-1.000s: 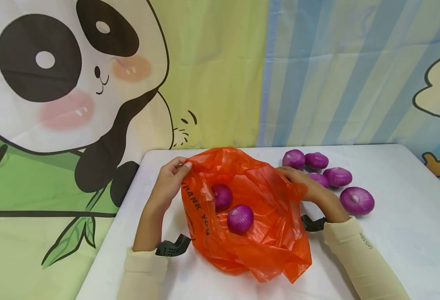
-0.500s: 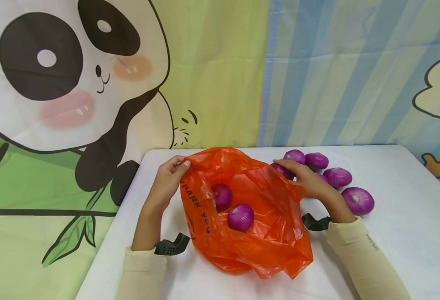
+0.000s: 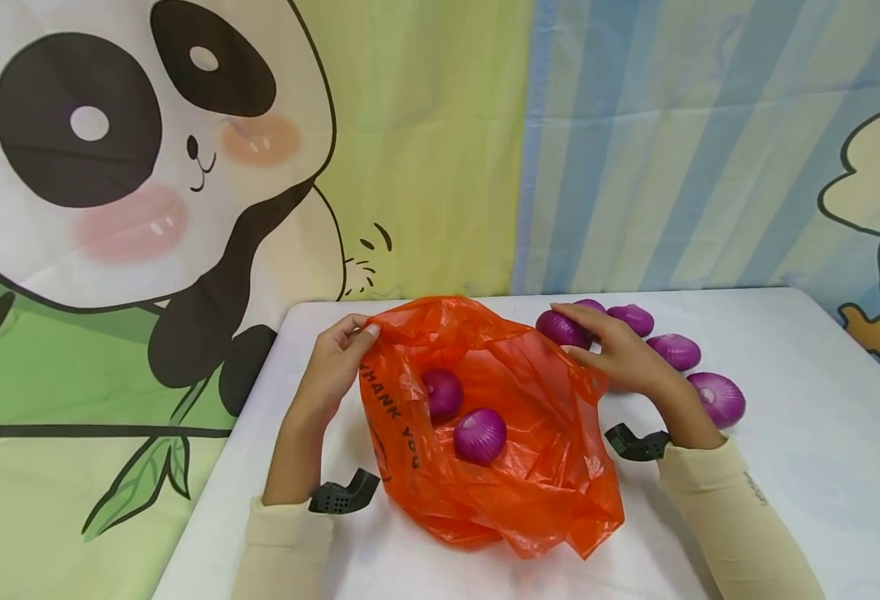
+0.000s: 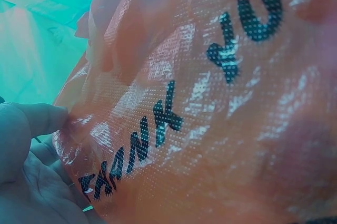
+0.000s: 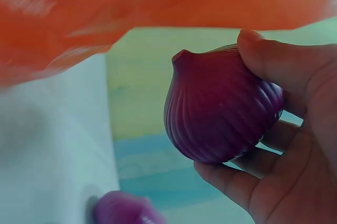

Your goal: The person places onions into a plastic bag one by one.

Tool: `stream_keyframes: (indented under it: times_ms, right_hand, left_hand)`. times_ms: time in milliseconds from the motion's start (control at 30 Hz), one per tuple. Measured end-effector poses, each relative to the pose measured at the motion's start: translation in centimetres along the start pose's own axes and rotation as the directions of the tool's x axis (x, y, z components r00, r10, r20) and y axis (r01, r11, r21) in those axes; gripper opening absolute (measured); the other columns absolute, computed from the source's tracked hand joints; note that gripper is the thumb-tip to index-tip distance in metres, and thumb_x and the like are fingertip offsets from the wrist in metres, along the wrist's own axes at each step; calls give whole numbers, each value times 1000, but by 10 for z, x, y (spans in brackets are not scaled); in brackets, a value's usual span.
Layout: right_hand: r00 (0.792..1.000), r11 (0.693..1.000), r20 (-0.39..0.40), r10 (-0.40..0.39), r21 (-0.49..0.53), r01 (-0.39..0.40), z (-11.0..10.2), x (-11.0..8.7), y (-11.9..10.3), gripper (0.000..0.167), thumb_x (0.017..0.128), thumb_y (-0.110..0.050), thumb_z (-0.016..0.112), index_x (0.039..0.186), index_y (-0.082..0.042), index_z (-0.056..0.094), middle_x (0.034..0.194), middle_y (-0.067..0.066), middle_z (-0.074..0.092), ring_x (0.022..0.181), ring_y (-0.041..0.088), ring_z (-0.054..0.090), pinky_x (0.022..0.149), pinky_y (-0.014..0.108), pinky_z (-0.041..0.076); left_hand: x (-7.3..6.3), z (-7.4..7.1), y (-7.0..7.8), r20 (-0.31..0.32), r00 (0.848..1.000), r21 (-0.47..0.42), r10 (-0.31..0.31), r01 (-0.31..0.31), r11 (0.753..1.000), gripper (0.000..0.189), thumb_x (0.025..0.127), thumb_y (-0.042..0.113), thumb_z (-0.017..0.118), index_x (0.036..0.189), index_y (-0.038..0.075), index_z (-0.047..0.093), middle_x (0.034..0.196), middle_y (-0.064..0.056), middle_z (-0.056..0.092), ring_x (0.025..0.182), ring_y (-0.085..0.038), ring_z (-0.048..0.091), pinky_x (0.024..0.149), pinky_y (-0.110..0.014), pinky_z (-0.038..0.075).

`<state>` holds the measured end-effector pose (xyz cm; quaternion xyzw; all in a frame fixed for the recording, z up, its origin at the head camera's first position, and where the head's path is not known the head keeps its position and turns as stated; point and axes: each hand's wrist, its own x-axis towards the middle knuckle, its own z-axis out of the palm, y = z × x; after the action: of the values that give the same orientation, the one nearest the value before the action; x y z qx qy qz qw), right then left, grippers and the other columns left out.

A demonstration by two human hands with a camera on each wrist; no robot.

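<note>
An orange-red plastic bag (image 3: 537,408) printed with THANK YOU stands with its mouth spread at the middle of the table. Two purple onions, one lower (image 3: 481,436) and one beside the printed wall (image 3: 443,394), lie inside it. My left hand (image 3: 338,358) pinches the bag's left rim between thumb and fingers, as the left wrist view also shows at close range. Just beyond the bag's right rim, my right hand (image 3: 620,346) holds another purple onion (image 5: 221,105), thumb on one side and fingers around the other. That onion is raised off the table.
Several more purple onions sit on the white table (image 3: 807,492) behind and right of my right hand, among them a far one (image 3: 631,319), a middle one (image 3: 675,352) and a nearer one (image 3: 719,400). A curtain (image 3: 425,150) with a printed panda hangs behind the table.
My right hand has lifted an onion from the group at the back right and brought it up beside the bag's right rim. My left hand has kept its hold on the bag.
</note>
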<state>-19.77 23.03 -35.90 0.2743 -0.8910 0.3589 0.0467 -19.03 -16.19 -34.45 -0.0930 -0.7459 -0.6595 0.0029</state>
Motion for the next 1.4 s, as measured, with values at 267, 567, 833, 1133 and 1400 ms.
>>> stream_keyframes:
  times_ms: [267, 567, 833, 1133, 1400]
  right_hand:
    - [998, 999, -45, -36, 39, 37, -9, -1, -15, 66, 90, -11, 70, 148, -6, 38, 144, 23, 42, 120, 43, 51, 89, 54, 47]
    - [983, 985, -150, -102, 125, 121, -18, -3, -31, 66, 87, 1, 70, 146, -8, 43, 139, 17, 47, 108, 36, 59, 85, 17, 46]
    - [980, 981, -148, -137, 118, 155, -23, -5, -43, 67, 87, 1, 70, 147, -10, 43, 142, 15, 45, 113, 38, 57, 87, 18, 46]
    - [970, 965, -170, -175, 167, 203, -27, -8, -57, 68, 86, 7, 69, 147, -12, 44, 141, 11, 47, 113, 14, 57, 87, 21, 48]
    - [956, 937, -176, -236, 219, 272, -30, -4, -68, 69, 84, 11, 68, 146, -9, 44, 141, 12, 46, 117, 13, 55, 86, 24, 49]
  left_hand:
    - [0, 0, 0, 8, 1000, 3, -9, 9, 1000, 25, 101, 25, 54, 108, 2, 58, 92, -13, 65, 78, -21, 62, 79, -30, 52]
    - [1, 0, 0, 1, 1000, 10, -7, 7, 1000, 25, 101, 25, 54, 108, 1, 58, 93, -14, 64, 78, -21, 62, 76, -30, 53]
    - [0, -1, -2, 12, 1000, -6, 0, 0, 1000, 26, 101, 27, 54, 109, 3, 58, 94, -13, 65, 79, -21, 62, 80, -31, 53]
    - [1, 0, -2, 5, 1000, -14, 4, -4, 1000, 25, 101, 27, 54, 107, 3, 58, 91, -13, 64, 77, -21, 62, 78, -31, 52]
    - [0, 0, -2, 4, 1000, -24, -3, 3, 1000, 24, 100, 26, 55, 107, 3, 58, 88, -12, 64, 76, -20, 61, 76, -31, 51]
